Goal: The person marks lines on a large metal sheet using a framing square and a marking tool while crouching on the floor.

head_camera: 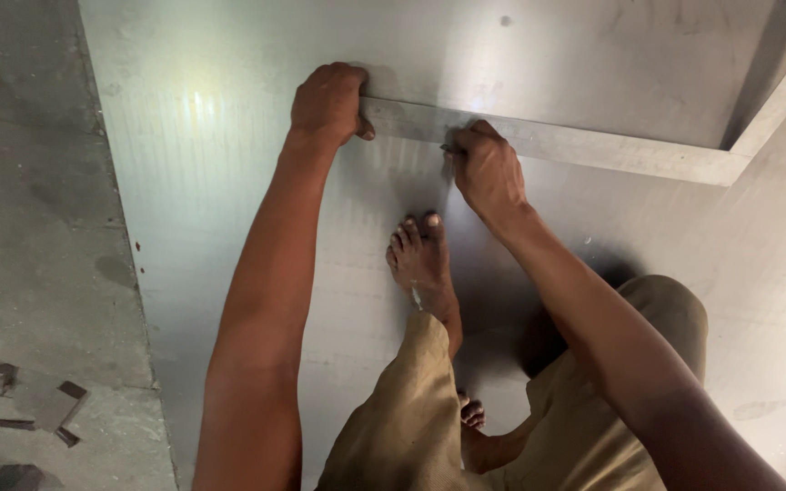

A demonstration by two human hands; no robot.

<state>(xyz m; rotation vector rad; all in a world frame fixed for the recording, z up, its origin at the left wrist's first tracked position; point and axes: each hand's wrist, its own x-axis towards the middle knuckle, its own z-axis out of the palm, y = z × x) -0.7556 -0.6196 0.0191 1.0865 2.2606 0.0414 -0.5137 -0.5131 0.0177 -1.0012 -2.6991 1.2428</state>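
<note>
A large shiny metal sheet [229, 182] lies flat on the floor under me. A flat L-shaped metal square [593, 150] rests across it. My left hand [327, 102] presses down on the near end of the square's long arm. My right hand [488, 173] is closed on a thin marking tool [452, 148] whose tip touches the sheet at the square's lower edge. My bare foot [422, 259] stands on the sheet just below both hands.
Grey concrete floor [29, 209] borders the sheet on the left. A few small metal offcuts [56, 409] lie on the concrete at the lower left. My bent knees in khaki trousers [584, 400] fill the lower middle.
</note>
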